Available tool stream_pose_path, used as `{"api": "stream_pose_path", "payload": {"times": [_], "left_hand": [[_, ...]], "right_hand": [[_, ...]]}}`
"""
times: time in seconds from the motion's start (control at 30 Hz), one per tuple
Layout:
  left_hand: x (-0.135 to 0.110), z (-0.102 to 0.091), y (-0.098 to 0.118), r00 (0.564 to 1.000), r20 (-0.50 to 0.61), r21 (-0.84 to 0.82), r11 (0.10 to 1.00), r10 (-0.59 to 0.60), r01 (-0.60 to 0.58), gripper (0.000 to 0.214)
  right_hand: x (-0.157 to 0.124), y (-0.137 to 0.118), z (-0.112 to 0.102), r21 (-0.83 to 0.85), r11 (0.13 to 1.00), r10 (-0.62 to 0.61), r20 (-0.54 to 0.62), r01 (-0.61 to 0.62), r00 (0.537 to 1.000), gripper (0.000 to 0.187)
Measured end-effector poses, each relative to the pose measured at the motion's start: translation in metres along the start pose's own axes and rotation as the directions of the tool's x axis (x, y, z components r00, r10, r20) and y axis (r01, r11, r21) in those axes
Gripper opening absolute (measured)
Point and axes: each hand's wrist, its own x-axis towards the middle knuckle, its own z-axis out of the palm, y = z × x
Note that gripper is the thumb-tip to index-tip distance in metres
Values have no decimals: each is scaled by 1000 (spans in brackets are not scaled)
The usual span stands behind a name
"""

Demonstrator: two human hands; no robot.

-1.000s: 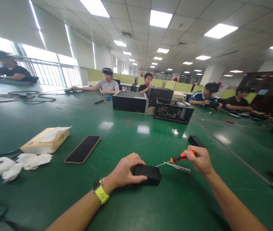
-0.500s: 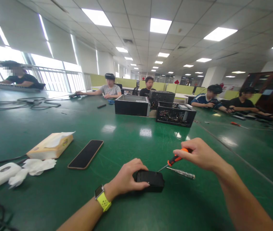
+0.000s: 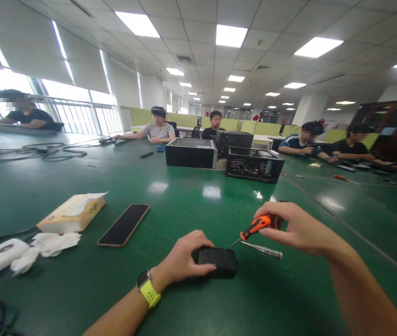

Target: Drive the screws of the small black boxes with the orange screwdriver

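Note:
My left hand [image 3: 189,256] is closed around the left end of a small black box-shaped device [image 3: 221,260] lying on the green table. Its thumb rests along the near edge and its fingers along the far side. My right hand [image 3: 291,226] grips the orange-and-black handle of a screwdriver [image 3: 256,227]. The shaft slants down to the left, and its tip meets the top of the black device near the far right edge. Just right of the device lies a second, slim screwdriver with a clear handle [image 3: 266,251], touched by neither hand.
A phone [image 3: 124,225], a tissue pack [image 3: 74,212], crumpled tissues [image 3: 53,245] and a white device [image 3: 0,259] lie to the left. Open black computer cases [image 3: 191,154] stand farther back. Several people sit around the table, and another orange screwdriver [image 3: 341,178] lies at the far right.
My right hand has turned about the screwdriver handle, with its fingers now spread differently on it. The tip stays on the black device, and my left hand keeps its hold.

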Motion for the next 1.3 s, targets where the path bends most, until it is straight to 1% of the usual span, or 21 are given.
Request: {"api": "stream_pose_path", "payload": {"times": [0.1, 0.2, 0.23, 0.27, 0.37, 0.47, 0.53, 0.57, 0.6, 0.7, 0.73, 0.8, 0.87, 0.9, 0.97, 1.03, 1.07, 1.13, 1.2, 1.23, 1.3], "left_hand": [[0, -1, 1, 1000, 2, 5, 1000, -4, 4, 36], [0, -1, 1, 1000, -1, 8, 1000, 1, -1, 36], [0, 0, 1, 1000, -1, 8, 1000, 3, -3, 35], [0, 0, 1, 1000, -2, 8, 1000, 4, -4, 35], [0, 0, 0, 1000, 0, 13, 1000, 1, -1, 36], [0, 0, 0, 1000, 7, 16, 1000, -2, 2, 37], [0, 0, -1, 1000, 9, 16, 1000, 0, 0, 37], [0, 0, -1, 1000, 8, 17, 1000, 2, -2, 36], [0, 0, -1, 1000, 8, 18, 1000, 4, -4, 36], [0, 0, -2, 1000, 9, 22, 1000, 3, -3, 36], [0, 0, -2, 1000, 9, 23, 1000, 2, -2, 37], [0, 0, -1, 1000, 9, 23, 1000, 2, -3, 37], [-1, 0, -1, 1000, 10, 23, 1000, 1, -1, 36], [-1, 0, -1, 1000, 11, 22, 1000, -2, 1, 36], [-1, 0, 0, 1000, 12, 23, 1000, -6, 6, 36], [0, 0, 1, 1000, 9, 22, 1000, -5, 5, 36], [0, 0, 1, 1000, 10, 21, 1000, -4, 3, 36], [0, -1, 1, 1000, 10, 22, 1000, -3, 3, 37], [0, -1, 0, 1000, 12, 24, 1000, -6, 6, 36], [0, -1, 0, 1000, 12, 24, 1000, -7, 7, 36], [0, -1, 0, 1000, 13, 23, 1000, -11, 11, 37]], "right_hand": [[0, 1, 0, -27, 1000, -1, -28, 0, 1000, 15], [1, 4, 3, -156, 987, 22, -132, -42, 991, 45], [2, 4, 4, -163, 986, 22, -145, -46, 989, 47], [2, 3, 4, -144, 989, 18, -136, -38, 991, 42], [1, -1, 2, -28, 999, -25, -58, 23, 998, 15], [0, -2, 2, -63, 998, -27, -73, 23, 997, 20], [1, -1, 4, -135, 991, 2, -127, -19, 992, 41], [1, -1, 4, -149, 988, 12, -145, -34, 989, 47], [2, -1, 4, -139, 990, 12, -144, -32, 989, 45], [2, -4, 3, -14, 999, -39, -73, 39, 997, 16], [2, -5, 3, 14, 998, -58, -56, 59, 997, 13], [2, -6, 3, -18, 998, -63, -73, 62, 995, 18], [2, -5, 4, -106, 994, -24, -122, 11, 992, 38], [2, -4, 4, -132, 991, -3, -138, -15, 990, 44], [3, -3, 4, -115, 993, 7, -124, -22, 992, 34], [2, -2, 2, -49, 998, -31, -82, 27, 996, 15], [2, -2, 2, -31, 998, -50, -73, 48, 996, 14], [1, -1, 1, -59, 997, -48, -94, 43, 994, 18], [1, -1, 2, -118, 993, -6, -133, -10, 991, 38], [2, 0, 2, -131, 991, 11, -142, -30, 990, 42], [2, -1, 2, -102, 995, -3, -120, -9, 993, 32]]}}
